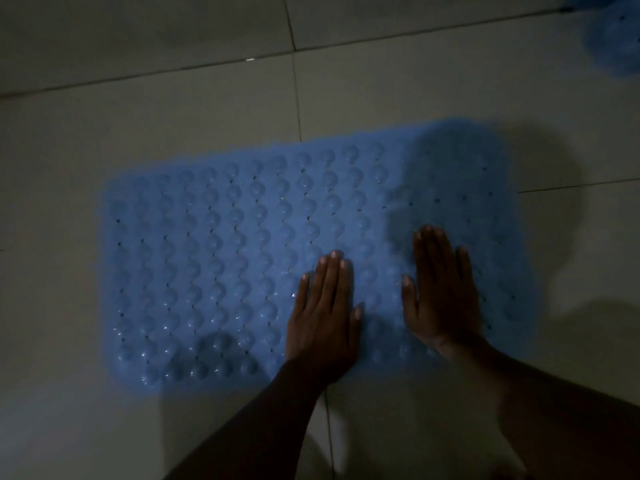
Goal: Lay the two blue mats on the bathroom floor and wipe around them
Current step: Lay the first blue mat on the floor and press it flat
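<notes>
A blue mat [242, 258] with round bumps lies flat on the pale tile floor [138, 109]. The left hand [325, 313] and the right hand [443, 296] both press on it, palms down, fingers spread flat, holding nothing. A second blue mat [616, 39] shows at the far right corner.

The floor [173, 109] is made of large pale tiles with thin dark joints, in dim light with soft shadows.
</notes>
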